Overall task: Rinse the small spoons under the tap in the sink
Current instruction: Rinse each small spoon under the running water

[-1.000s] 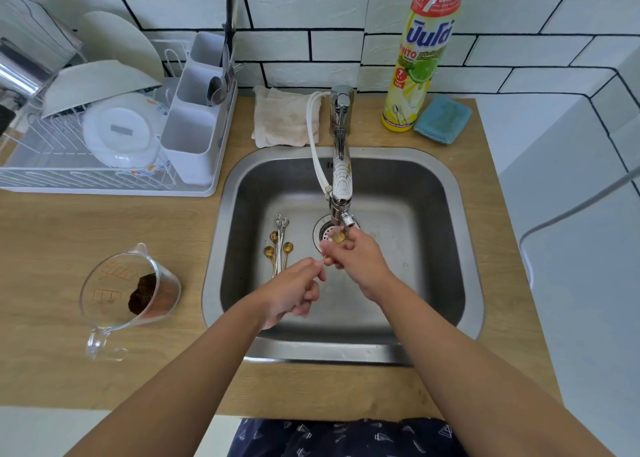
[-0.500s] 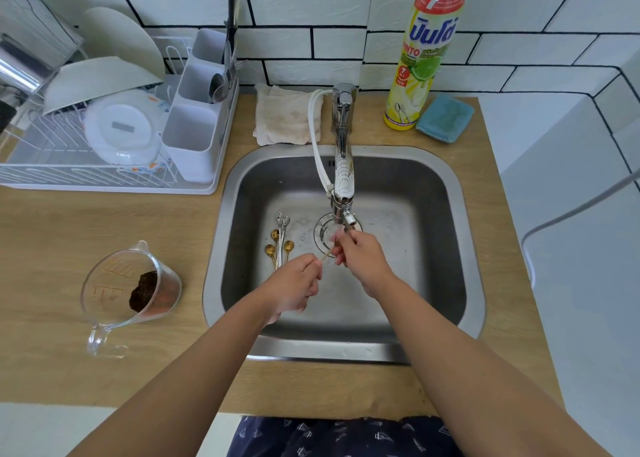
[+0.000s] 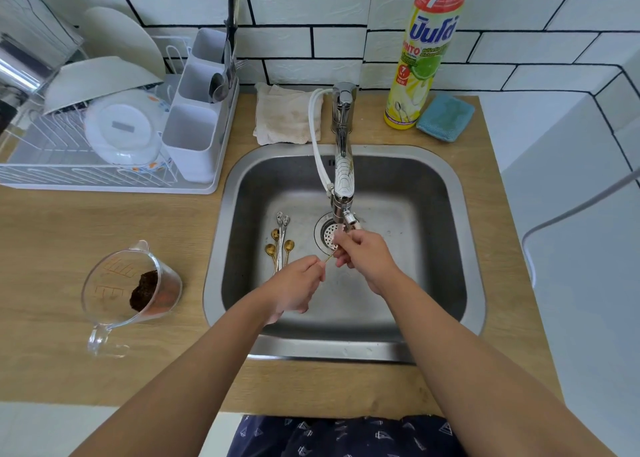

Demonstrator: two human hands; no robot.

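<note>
Both hands are over the steel sink [image 3: 460, 235], just below the tap [image 3: 343, 179]. My left hand [image 3: 294, 283] pinches the end of a thin gold spoon handle [image 3: 329, 257]. My right hand [image 3: 363, 254] is closed around the spoon's other end right under the spout; the bowl is hidden by its fingers. Several small gold and silver spoons [image 3: 281, 242] lie together on the sink floor, left of the drain [image 3: 329, 235].
A dish rack [image 3: 104, 152] with bowls and a cutlery holder stands at the left. A glass measuring jug [image 3: 128, 290] with brown residue sits on the wooden counter [image 3: 69, 235]. Behind the sink are a cloth [image 3: 287, 114], a detergent bottle [image 3: 422, 51] and a blue sponge [image 3: 445, 117].
Both hands stay under the tap with the spoon. My right hand's fingers have shifted slightly along it, now covering the bowl that showed earlier.
</note>
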